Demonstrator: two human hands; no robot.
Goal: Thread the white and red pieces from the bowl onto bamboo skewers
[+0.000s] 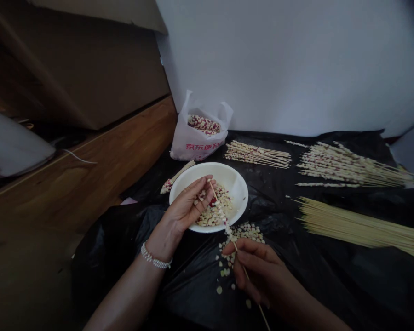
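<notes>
A thin wooden skewer (247,276) slants up over the bowl, its upper part threaded with white and dark red corn kernels (221,214). Low on its bare shaft, my right hand (257,264) pinches it between thumb and fingers. My left hand (188,202), with a beaded bracelet at the wrist, is closed at the skewer's pointed end, a pale corn kernel (209,180) at its fingertips. Under that hand stands a white bowl (240,184) partly filled with loose kernels. More loose kernels (250,232) lie on the black plastic sheet in front of the bowl, partly behind my right hand.
Behind the bowl stands a white plastic bag (196,145) holding corn cobs. A partly stripped cob (177,177) lies left of the bowl. To the right are two piles of threaded skewers (253,154) and a bundle of bare skewers (359,223). A wooden ledge (138,133) borders the left.
</notes>
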